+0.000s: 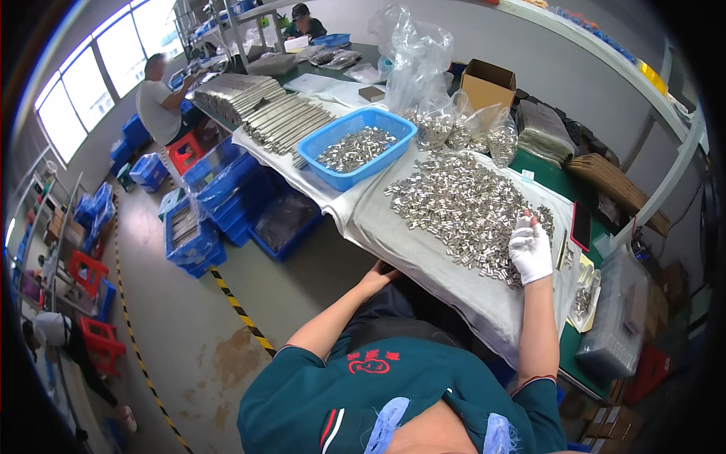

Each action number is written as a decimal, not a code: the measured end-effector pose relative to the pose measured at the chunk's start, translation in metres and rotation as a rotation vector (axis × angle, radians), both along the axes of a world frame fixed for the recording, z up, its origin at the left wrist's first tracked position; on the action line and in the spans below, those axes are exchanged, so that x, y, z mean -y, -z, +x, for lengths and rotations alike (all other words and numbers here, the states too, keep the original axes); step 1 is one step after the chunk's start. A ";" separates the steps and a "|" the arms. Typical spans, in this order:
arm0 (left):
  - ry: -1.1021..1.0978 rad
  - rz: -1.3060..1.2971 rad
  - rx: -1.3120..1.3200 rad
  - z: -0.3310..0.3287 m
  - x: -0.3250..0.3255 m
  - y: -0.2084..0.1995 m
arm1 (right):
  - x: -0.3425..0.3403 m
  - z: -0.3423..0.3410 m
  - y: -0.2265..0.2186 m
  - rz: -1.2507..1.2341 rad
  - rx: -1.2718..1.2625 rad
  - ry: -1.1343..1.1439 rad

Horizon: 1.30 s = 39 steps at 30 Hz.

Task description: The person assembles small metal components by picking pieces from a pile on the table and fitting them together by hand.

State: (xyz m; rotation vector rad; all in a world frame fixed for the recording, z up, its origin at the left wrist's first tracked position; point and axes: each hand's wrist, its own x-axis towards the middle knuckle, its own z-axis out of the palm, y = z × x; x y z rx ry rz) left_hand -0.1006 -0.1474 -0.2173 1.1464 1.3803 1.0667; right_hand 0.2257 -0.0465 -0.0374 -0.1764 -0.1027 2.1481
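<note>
Right hand [531,251] curled over metal pieces [457,200]; left hand [378,277] lower.

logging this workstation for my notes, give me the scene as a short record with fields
left hand: bare, by the near edge of the pale cloth; grip unclear
right hand: white-gloved, at the right side of the pile; whether it grips a piece is unclear
pile: small silvery metal pieces, loose on the cloth
container: blue plastic basket, holding similar pieces
beyond basket: long silvery metal rods
behind pile: open brown cardboard box
</note>
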 end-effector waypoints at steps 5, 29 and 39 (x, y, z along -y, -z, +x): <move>0.020 -0.144 0.011 -0.014 0.028 0.000 | 0.003 -0.002 -0.004 -0.017 0.017 0.015; -0.011 -0.243 -0.051 -0.058 0.164 0.119 | 0.011 -0.014 -0.013 -0.010 0.009 -0.051; 0.204 -0.026 -0.455 -0.008 0.082 -0.025 | 0.008 0.000 -0.010 -0.065 -0.035 0.004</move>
